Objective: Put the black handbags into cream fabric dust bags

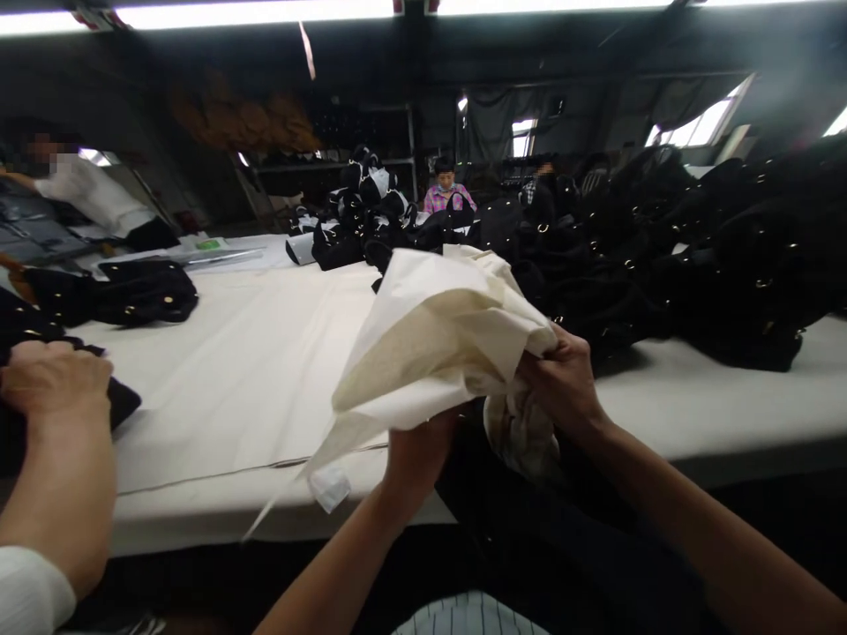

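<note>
Fingers of the left hand (420, 450) are lying hidden beneath the cream cloth (437, 344), so I cannot tell whether they are spreading or pressing together; those of the right hand (562, 375) are curling inward and pinching the cloth's gathered right end. At far left I am seeing a co-worker's hand (56, 379) pressing on a dark item (123, 406) by the worktop's left edge. Behind it, a black bag (149, 291) with small metal fittings is lying toward that same edge, and a person in a white top (93, 190) is leaning beyond the far left corner. Coming right across the pale worktop (251, 362), I am finding a small white piece (329, 488) at the near edge, under the cloth's pointed left tip. The cloth itself is hanging crumpled between both hands, above the middle of the near edge, with dark material (469, 476) showing below. Black bags (357, 207) are piling up at the far edge, a person in a pink checked shirt (450, 194) is showing beyond, and a larger black heap (688, 256) is covering the worktop's right side, short of the near edge.
</note>
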A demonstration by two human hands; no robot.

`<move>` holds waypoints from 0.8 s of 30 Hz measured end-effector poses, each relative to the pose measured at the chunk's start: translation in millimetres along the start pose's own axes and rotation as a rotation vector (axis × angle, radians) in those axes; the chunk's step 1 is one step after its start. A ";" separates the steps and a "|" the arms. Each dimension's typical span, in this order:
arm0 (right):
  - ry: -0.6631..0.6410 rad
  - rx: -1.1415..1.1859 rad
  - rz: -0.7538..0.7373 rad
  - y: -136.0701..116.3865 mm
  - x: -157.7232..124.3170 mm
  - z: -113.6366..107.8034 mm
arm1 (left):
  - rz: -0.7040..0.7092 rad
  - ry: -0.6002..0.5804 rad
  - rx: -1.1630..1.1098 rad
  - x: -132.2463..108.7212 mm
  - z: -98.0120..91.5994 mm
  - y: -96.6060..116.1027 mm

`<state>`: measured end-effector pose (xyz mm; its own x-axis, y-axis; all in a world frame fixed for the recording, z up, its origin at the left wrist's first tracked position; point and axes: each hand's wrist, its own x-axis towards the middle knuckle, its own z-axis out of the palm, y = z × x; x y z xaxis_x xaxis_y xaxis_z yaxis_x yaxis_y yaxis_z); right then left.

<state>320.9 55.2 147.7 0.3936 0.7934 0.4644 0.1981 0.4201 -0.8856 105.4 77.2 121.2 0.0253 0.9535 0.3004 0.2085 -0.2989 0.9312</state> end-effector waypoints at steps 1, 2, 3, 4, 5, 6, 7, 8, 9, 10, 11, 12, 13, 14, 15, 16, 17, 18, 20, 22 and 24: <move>0.048 0.000 0.005 1.8 0.7 -1.8 | 0.006 -0.008 -0.021 -10.6 9.5 -5.6; 0.087 0.002 0.012 3.5 2.1 -3.9 | 0.023 -0.042 -0.033 -21.3 14.9 -9.3; 0.112 0.004 0.020 5.1 4.0 -6.1 | 0.053 -0.107 -0.030 -32.4 17.2 -11.0; 0.127 0.008 0.027 6.6 5.9 -8.0 | 0.088 -0.200 -0.008 -43.5 17.5 -11.1; 0.133 0.010 0.039 7.7 7.5 -9.5 | 0.121 -0.306 0.032 -54.3 17.1 -10.2; 0.133 0.007 0.051 8.3 8.7 -10.5 | 0.144 -0.405 0.084 -64.2 17.0 -8.6; 0.126 -0.004 0.060 8.2 9.1 -11.1 | 0.151 -0.472 0.138 -72.6 17.7 -6.6; 0.116 -0.018 0.065 7.6 8.9 -11.5 | 0.148 -0.512 0.181 -79.0 19.4 -4.4; 0.110 -0.031 0.066 6.3 7.9 -11.9 | 0.142 -0.526 0.207 -83.2 21.5 -2.2; 0.108 -0.045 0.064 4.6 6.3 -12.7 | 0.136 -0.533 0.218 -85.1 23.3 0.3; 0.115 -0.063 0.054 2.6 4.1 -13.9 | 0.131 -0.548 0.215 -84.8 24.2 2.9; 0.129 -0.087 0.034 0.5 1.5 -15.7 | 0.121 -0.580 0.197 -83.0 23.6 5.7; 0.152 -0.120 0.006 -1.3 -1.4 -17.9 | 0.106 -0.626 0.168 -80.2 21.6 8.5; 0.175 -0.163 -0.024 -3.0 -4.5 -20.4 | 0.087 -0.678 0.136 -77.1 18.7 11.1; 0.201 -0.210 -0.064 -4.3 -7.7 -22.6 | 0.066 -0.723 0.108 -74.3 15.7 13.4; 0.218 -0.262 -0.103 -5.5 -10.9 -24.4 | 0.049 -0.746 0.090 -72.3 13.7 15.1; 0.235 -0.311 -0.141 -6.7 -14.0 -25.2 | 0.043 -0.743 0.086 -71.3 13.4 16.3; 0.241 -0.353 -0.173 -8.0 -17.0 -25.0 | 0.057 -0.719 0.099 -71.6 15.4 16.8; 0.221 -0.376 -0.245 -11.3 -22.4 -21.6 | 0.137 -0.620 0.167 -75.1 25.6 16.3; 0.150 -0.325 -0.301 -15.3 -27.1 -17.1 | 0.236 -0.514 0.247 -80.2 39.3 13.6; 0.084 -0.254 -0.309 -18.2 -30.9 -16.0 | 0.289 -0.446 0.288 -83.2 49.0 9.1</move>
<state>319.5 16.0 149.4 0.3507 0.6037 0.7160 0.5296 0.5027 -0.6832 153.1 -3.0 94.5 0.5147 0.7783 0.3597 0.3870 -0.5852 0.7126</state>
